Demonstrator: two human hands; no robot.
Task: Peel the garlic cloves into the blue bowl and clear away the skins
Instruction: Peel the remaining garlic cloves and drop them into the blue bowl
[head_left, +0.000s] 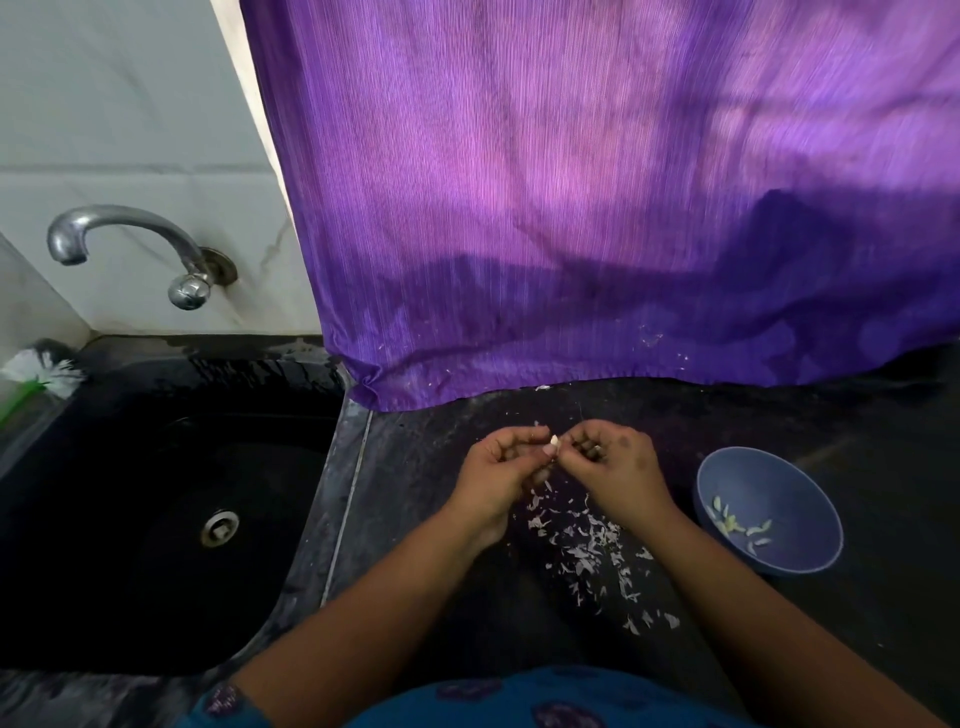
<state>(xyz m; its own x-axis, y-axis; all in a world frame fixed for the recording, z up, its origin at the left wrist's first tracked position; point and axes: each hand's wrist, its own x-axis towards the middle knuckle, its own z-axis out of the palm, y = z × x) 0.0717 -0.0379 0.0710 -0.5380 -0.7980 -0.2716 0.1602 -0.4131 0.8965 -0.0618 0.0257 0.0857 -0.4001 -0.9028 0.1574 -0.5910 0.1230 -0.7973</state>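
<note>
- The left hand and the right hand both pinch one small garlic clove between curled fingers, above the dark bench.
- Loose skins lie on the bench under the hands.
- The blue bowl, just right of the hands, has peeled cloves inside.

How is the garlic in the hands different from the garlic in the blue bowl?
The garlic clove is pinched at the fingers of the left hand and right hand, above the counter; the peeled cloves lie loose in the blue bowl. The held one is single; the bowl holds several. Whether the held one is fully peeled, I cannot tell. All look pale and small.
</note>
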